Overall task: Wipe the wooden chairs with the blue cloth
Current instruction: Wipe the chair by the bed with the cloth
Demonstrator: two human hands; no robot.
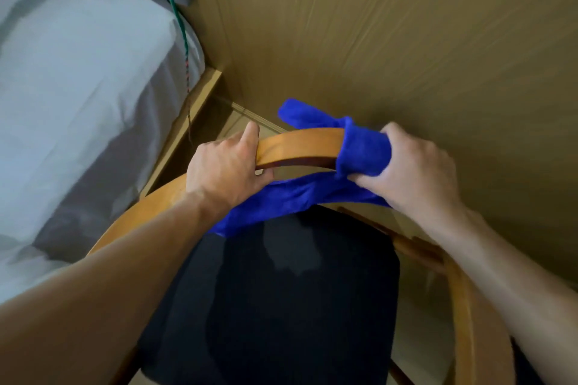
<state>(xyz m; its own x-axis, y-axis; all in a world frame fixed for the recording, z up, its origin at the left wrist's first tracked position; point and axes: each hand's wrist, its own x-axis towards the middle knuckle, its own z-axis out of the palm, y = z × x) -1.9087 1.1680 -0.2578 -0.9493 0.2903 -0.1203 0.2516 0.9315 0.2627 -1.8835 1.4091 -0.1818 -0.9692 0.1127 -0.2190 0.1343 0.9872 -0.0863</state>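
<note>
A wooden chair (300, 144) with a curved top rail and a dark seat cushion (281, 306) stands right below me. The blue cloth (364, 150) is wrapped over the right part of the top rail, with a loose tail hanging down to the left across the seat back. My right hand (413, 172) grips the cloth around the rail, thumb underneath. My left hand (228, 166) holds the bare rail further left, fingers curled over its far edge.
A bed with pale grey bedding (78, 87) lies close on the left. A light wooden wall panel (406, 40) rises directly behind the chair. A green cord (183, 37) hangs along the bed's edge. The chair's curved arms (469, 306) flank the seat.
</note>
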